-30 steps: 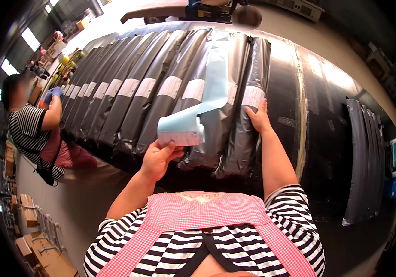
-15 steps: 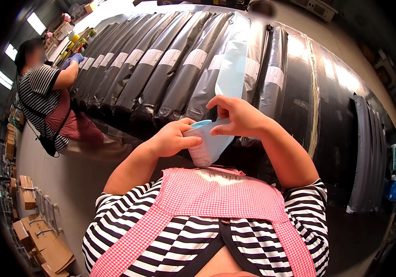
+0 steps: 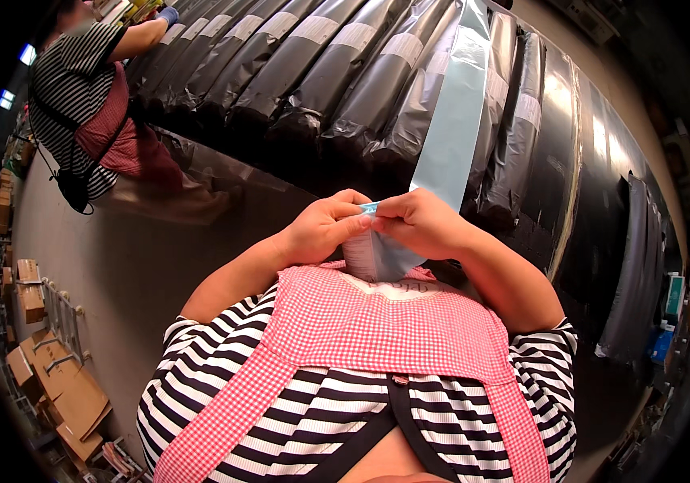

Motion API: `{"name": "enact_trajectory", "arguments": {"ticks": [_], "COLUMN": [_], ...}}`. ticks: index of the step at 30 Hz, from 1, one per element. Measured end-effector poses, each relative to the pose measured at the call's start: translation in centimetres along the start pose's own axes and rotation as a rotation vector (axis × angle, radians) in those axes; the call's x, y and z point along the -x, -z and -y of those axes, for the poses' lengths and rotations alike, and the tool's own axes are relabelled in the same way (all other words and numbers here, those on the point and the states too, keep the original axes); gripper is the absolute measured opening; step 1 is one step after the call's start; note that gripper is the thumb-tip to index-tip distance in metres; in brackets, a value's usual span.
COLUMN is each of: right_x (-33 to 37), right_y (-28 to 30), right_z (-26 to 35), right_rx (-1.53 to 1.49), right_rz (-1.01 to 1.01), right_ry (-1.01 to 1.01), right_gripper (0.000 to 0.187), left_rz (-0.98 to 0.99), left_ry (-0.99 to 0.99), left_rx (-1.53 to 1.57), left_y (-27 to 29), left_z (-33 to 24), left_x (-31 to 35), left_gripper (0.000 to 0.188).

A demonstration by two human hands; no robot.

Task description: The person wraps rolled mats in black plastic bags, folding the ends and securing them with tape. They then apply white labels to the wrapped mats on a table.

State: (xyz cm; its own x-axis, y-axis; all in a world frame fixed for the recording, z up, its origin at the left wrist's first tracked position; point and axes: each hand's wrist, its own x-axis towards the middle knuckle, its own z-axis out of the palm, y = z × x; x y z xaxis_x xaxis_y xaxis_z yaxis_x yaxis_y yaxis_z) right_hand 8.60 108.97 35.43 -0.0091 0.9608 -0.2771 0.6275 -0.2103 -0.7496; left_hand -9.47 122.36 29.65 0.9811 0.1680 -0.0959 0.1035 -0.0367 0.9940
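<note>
In front of my chest is a roll of white printed labels (image 3: 359, 258) on pale blue backing. My left hand (image 3: 319, 230) is closed round its left side, thumb on the printed face. The thumb and fingers of my right hand (image 3: 424, 225) pinch the roll's top edge, touching my left fingertips. A long pale blue backing strip (image 3: 453, 121) stretches from beside my right hand up across the black packages. What lies between the pinched fingertips is partly hidden.
Long black plastic-wrapped packages (image 3: 353, 88) with white labels lie side by side on a dark table (image 3: 558, 217). More black packages (image 3: 635, 274) lie at the right. A co-worker (image 3: 91, 105) stands at the left. Cardboard boxes (image 3: 63, 378) are at the lower left.
My right hand has come down and left to pinch the roll's top edge beside my left hand. The backing strip now hangs nearer my hands. The view has shifted, and the packages appear higher.
</note>
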Motion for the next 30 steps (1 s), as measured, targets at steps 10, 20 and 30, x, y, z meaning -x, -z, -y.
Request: {"name": "enact_trajectory", "arguments": {"ticks": [10,20,30], "right_x": [1.9,16.8,36.5], "right_y": [3.4,-1.0,-28.7], "right_z": [-1.0,-8.3,-15.0], "right_rx": [-0.083,0.551,0.201], "right_rz": [0.282,-0.179,-0.883], "right_ry": [-0.135,-0.659,-1.262], "right_gripper": [0.053,0.006,0.016], "left_rz": [0.078,0.053,0.215], "left_ry": [0.004,0.052,0.130], "left_rx": [0.145,0.284,0.378], "left_y": [1.5,3.1,1.4], "left_z": [-0.1,3.1,4.8], "left_x": [1.5,2.1,-4.5], "left_gripper": [0.034,0.036,0.035]}}
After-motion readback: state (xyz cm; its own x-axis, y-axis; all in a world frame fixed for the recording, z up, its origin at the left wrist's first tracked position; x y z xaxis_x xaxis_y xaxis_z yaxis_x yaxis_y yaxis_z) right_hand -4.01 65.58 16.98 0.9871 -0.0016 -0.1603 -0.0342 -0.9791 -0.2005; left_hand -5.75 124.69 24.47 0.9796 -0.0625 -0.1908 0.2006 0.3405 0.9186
